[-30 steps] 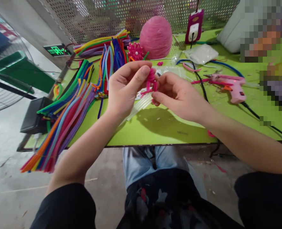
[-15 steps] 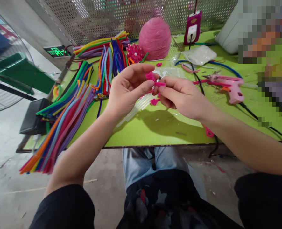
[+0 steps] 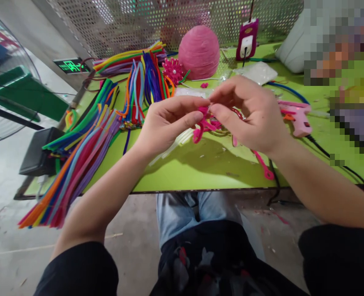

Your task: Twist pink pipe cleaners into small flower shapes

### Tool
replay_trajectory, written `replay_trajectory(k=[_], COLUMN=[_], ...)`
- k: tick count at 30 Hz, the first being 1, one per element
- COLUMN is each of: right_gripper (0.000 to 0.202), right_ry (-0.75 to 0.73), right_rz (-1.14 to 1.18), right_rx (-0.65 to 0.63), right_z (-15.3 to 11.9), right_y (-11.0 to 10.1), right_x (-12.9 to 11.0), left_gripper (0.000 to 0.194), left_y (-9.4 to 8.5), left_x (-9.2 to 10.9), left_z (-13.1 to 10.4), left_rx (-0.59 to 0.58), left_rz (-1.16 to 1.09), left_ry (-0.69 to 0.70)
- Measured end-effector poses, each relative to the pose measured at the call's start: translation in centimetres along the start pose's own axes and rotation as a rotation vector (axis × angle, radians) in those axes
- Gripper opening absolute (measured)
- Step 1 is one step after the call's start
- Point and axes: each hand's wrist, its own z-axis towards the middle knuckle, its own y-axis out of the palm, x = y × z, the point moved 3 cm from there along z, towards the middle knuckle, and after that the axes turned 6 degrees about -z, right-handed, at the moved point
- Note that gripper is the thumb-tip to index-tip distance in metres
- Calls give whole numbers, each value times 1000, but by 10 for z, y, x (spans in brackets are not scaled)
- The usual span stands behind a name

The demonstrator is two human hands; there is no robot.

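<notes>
A bent pink pipe cleaner point(image 3: 203, 122) is pinched between the thumb and fingers of my left hand point(image 3: 166, 125), above the table. My right hand point(image 3: 254, 113) meets it there, thumb and fingertips closed together at the upper end of the same pipe cleaner. Its curled end hangs below my left thumb. Behind my right fingers, a red loop is partly hidden and I cannot make out what it belongs to. Clear glue sticks point(image 3: 182, 142) lie under my left hand. A pink strip with a ringed end point(image 3: 266, 172) lies below my right wrist.
Bundles of coloured pipe cleaners point(image 3: 86, 154) cover the table's left side, some overhanging its edge. Behind my hands stand a pink ball point(image 3: 199, 53) and a pink flower point(image 3: 173, 72). A pink glue gun point(image 3: 300, 119) with a black cord lies right, near a power strip point(image 3: 247, 41).
My right hand has risen and turned, its fingertips now at the top of the pink piece. The pipe cleaner now hangs curled below my left thumb. My left hand has shifted slightly right.
</notes>
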Motion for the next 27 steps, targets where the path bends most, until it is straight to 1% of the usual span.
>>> replay_trajectory(k=[3,7,9,13,15,18,20,23,25,27], right_gripper=[17,10,10,18,22,21,20,13,8,11], right_ry=[5,69,106,130,175,273,271,173,120,130], right_rz=[104,198,227,246,280,361,325,150,39,-2], right_rx=[-50,-97,-100,-44,-35,-79,-93,-78,-94,-115], right_z=[-1,0,1,4,5,5,4,2,0,-2], right_y=[3,7,7,3,3,8,10,9,8,8], right_x=[-2,2,4,9,12,14,12,5,0,-2], left_gripper=[39,54,56,46,41,40,40,38,31,21], left_y=[3,4,5,7,5,5,7,10,11,11], left_x=[0,-1,2,10,13,13,11,9,10,13], left_z=[1,0,-1,-1,1,1,-1,-5,-8,-10], left_rx=[-45,-32,-60,-167,-148,-77,-71,-103,-114,-93], left_rz=[-23,13,51,122,162,215,242,267,345,494], left_ry=[-32,-85,-91,-70,-19,76,100,108,167,271])
